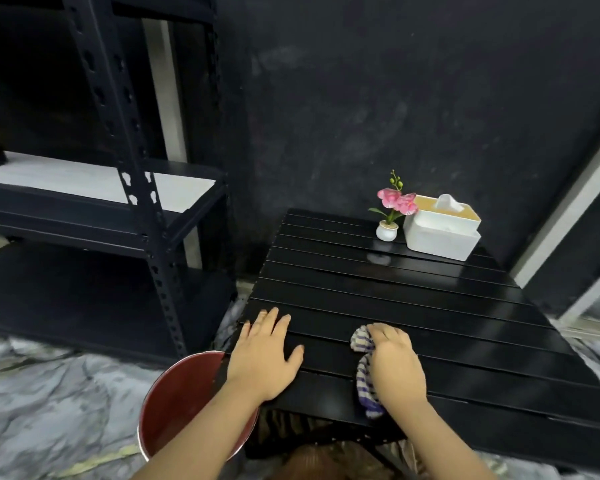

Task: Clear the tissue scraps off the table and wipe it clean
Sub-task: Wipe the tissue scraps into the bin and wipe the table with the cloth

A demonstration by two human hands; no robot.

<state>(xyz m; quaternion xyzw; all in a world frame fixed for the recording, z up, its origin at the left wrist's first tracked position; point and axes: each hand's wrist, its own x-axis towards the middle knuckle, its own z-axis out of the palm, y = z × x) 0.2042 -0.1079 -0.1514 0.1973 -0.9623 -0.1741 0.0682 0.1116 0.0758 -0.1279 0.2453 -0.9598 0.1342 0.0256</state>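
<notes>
A low black slatted table (pixel 413 306) stands in front of me. My left hand (pixel 265 355) lies flat on its near left corner, fingers spread, holding nothing. My right hand (pixel 397 362) presses a white cloth with purple stripes (pixel 364 375) onto the near part of the tabletop; the cloth bunches out to the left of the hand. No tissue scraps show on the table.
A red bucket (pixel 177 403) sits on the floor just left of the table, under my left forearm. At the table's far edge stand a white tissue box (pixel 440 233) and a small potted pink flower (pixel 388 220). A black metal shelf rack (pixel 136 188) stands at the left.
</notes>
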